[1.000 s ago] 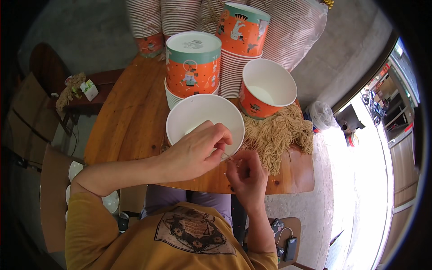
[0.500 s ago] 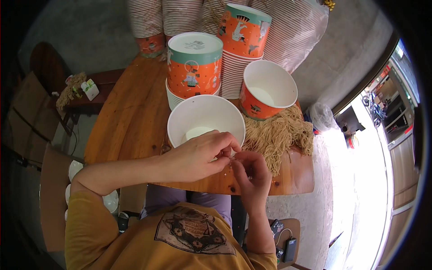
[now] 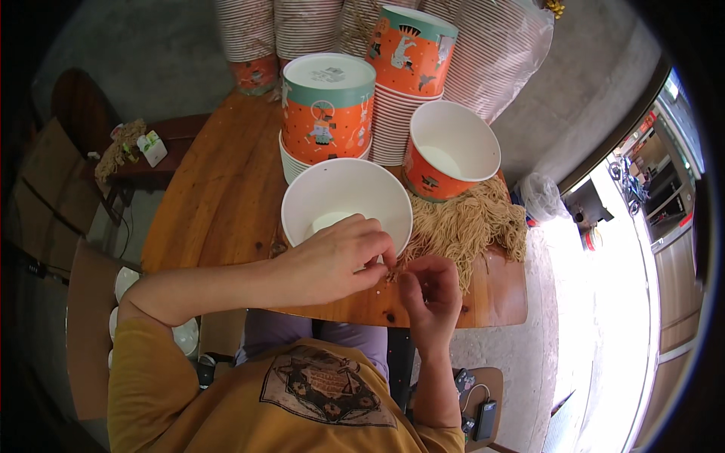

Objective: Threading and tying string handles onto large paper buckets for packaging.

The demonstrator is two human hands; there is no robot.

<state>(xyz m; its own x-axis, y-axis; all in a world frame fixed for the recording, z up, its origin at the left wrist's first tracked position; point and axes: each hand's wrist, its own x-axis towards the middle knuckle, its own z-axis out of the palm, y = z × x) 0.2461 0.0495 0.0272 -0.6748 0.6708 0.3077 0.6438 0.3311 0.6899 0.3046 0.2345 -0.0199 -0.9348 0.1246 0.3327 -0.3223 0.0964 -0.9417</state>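
A white paper bucket (image 3: 343,198) stands open on the wooden table (image 3: 219,204) right in front of me. My left hand (image 3: 336,259) rests against its near rim with the fingers pinched together. My right hand (image 3: 430,291) meets it just to the right, fingertips closed on thin tan strings at the bucket's rim. A heap of tan string pieces (image 3: 468,223) lies on the table to the right of both hands.
An open orange bucket (image 3: 447,151) stands behind the string heap. An upturned orange and green bucket (image 3: 327,106) tops a stack, with another stack (image 3: 408,53) beside it. Tall striped cup stacks (image 3: 302,26) line the back. A dark side table (image 3: 143,155) is at left.
My left hand has slid down off the bucket's rim toward me and met the right hand, which moved slightly right; both now pinch the strings.
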